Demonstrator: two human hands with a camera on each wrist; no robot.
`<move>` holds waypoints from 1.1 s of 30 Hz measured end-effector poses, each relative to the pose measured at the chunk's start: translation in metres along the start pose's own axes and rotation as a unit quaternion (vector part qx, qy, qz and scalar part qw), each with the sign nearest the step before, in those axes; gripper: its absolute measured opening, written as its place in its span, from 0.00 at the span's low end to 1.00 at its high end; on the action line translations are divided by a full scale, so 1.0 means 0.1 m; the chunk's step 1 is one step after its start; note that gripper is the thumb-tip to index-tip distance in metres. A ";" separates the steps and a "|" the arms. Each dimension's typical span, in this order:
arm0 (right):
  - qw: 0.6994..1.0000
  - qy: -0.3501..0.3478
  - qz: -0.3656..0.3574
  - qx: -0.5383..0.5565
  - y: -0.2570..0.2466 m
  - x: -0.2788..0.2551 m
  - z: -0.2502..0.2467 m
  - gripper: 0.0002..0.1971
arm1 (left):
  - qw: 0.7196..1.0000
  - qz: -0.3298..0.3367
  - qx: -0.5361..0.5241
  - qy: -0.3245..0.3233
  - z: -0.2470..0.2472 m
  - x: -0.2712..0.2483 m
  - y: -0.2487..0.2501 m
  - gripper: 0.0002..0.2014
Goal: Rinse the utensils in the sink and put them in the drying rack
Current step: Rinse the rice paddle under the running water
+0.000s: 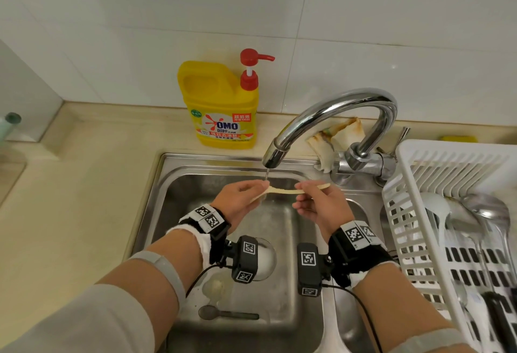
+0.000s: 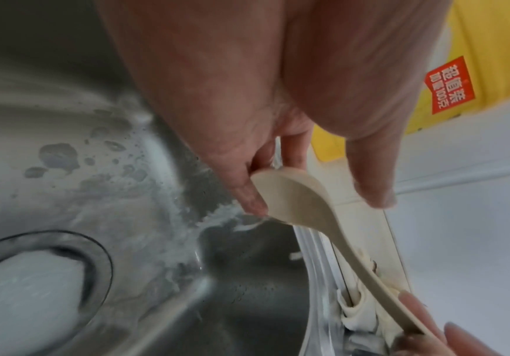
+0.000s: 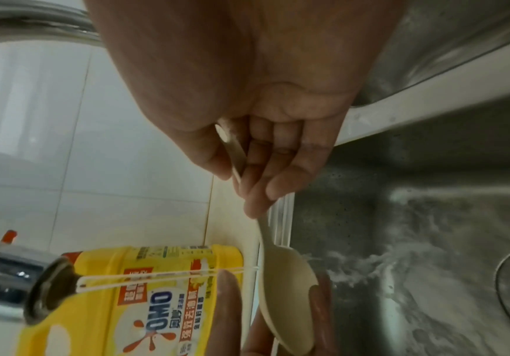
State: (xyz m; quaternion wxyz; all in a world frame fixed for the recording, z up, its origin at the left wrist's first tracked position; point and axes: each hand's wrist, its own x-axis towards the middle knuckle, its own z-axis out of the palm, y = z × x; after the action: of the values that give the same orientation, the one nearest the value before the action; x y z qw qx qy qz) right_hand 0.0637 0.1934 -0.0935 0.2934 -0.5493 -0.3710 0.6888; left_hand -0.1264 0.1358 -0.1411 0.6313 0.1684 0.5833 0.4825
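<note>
From the head view, a beige spoon (image 1: 282,191) is held over the sink (image 1: 179,184) under the tap (image 1: 330,117), the left hand (image 1: 240,201) pinching its bowl, the right hand (image 1: 319,207) gripping its handle; a white drying rack (image 1: 414,212) stands right. The left wrist view shows fingers (image 2: 247,190) against the spoon's bowl. The right wrist view shows fingers curled round the handle, a yellow detergent bottle (image 3: 126,301) beyond.
</note>
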 end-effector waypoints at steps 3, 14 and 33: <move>0.999 -0.020 -0.011 -0.031 0.01 0.00 0.02 0.07 | 0.999 0.016 0.002 0.043 -0.03 0.04 -0.01 0.16; 0.994 -0.014 -0.093 -0.053 0.04 0.00 -0.06 0.08 | 0.998 -0.018 -0.045 0.029 0.04 0.06 0.09 0.19; 0.991 -0.006 -0.039 0.132 0.15 0.00 -0.09 0.09 | 0.987 -0.030 -0.158 -0.005 0.13 -0.03 0.27 0.16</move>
State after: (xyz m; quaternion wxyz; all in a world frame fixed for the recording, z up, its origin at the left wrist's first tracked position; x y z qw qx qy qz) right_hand 0.0725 0.1864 -0.1068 0.3878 -0.4870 -0.3001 0.7227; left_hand -0.1257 0.1514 -0.1150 0.6671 0.0513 0.5012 0.5487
